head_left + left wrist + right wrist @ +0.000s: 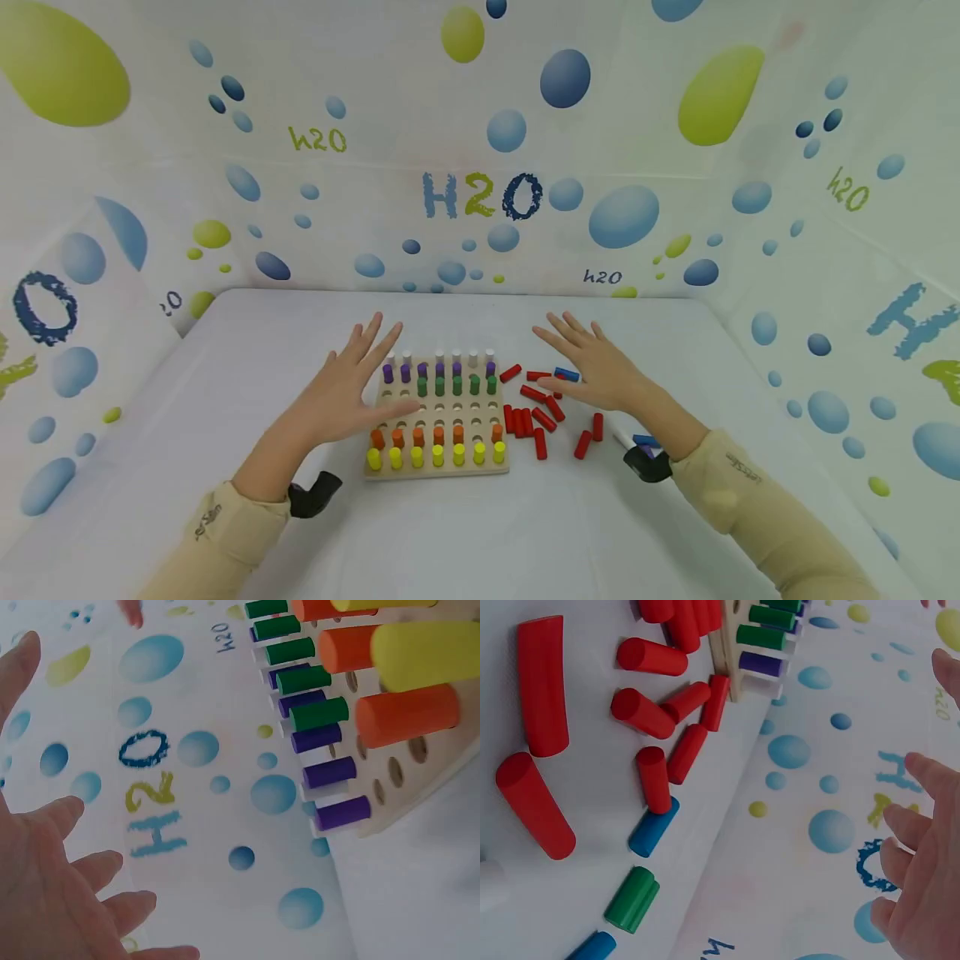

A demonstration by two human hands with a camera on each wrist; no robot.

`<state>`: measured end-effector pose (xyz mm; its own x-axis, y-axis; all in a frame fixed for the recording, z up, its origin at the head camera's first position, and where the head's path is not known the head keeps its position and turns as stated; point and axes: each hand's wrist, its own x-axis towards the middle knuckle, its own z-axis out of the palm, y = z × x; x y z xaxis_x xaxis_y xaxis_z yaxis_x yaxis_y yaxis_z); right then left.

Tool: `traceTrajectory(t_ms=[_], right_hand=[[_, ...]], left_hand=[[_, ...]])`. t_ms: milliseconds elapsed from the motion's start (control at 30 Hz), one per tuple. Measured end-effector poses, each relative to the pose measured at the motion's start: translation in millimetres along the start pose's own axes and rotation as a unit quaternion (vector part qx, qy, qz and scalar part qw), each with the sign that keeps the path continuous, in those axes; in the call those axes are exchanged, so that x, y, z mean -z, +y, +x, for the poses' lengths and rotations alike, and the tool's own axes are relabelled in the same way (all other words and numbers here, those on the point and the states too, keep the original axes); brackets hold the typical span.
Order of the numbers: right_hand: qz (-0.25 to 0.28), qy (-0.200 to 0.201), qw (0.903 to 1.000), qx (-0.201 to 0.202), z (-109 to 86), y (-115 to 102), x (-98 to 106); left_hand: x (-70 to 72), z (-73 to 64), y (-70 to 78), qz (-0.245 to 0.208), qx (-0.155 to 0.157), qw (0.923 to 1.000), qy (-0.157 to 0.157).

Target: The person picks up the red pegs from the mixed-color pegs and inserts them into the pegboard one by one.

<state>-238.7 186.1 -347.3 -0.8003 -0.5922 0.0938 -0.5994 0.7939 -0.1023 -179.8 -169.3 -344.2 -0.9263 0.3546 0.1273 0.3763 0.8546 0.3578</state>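
My left hand [341,392] is held up with fingers spread, over the left side of a wooden pegboard [438,473], and holds nothing. My right hand [600,367], likewise spread and holding nothing, hovers above loose pegs to the board's right. Rows of yellow pegs [438,455], orange pegs [438,436], green pegs [457,385], purple pegs [406,373] and white pegs [490,356] stand in the board. Two middle rows show bare holes, and gaps appear in some other rows. Both hands' straight fingers also show in the wrist views.
Several loose red cylinder pegs [540,443] lie scattered right of the board. A blue peg [567,374] lies behind them. The right wrist view also shows green pegs [632,900] and a white peg [491,885]. A patterned sheet [375,167] rises behind the white table [450,542].
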Motion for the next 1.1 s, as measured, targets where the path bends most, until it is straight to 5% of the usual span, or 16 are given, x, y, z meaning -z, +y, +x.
traceTrajectory(t_ms=[167, 467, 800, 1100], right_hand=[[0.015, 0.006, 0.9999, -0.002, 5.9, 3, -8], [0.071, 0.004, 0.9973, -0.017, 21.0, 5, -23], [0.096, -0.001, 0.9947, -0.035, 41.3, 4, -46], [0.096, -0.028, 0.9937, -0.051, 53.8, -5, -58]], left_hand=[[-8.0, -15.4, -10.0, -0.086, 0.032, 0.9957, -0.001], [-30.9, -31.2, -23.1, -0.151, 0.060, 0.9867, 0.000], [-56.3, -40.2, -32.8, -0.157, 0.053, 0.9861, -0.009], [-62.3, -46.2, -36.2, -0.172, 0.095, 0.9798, -0.040]])
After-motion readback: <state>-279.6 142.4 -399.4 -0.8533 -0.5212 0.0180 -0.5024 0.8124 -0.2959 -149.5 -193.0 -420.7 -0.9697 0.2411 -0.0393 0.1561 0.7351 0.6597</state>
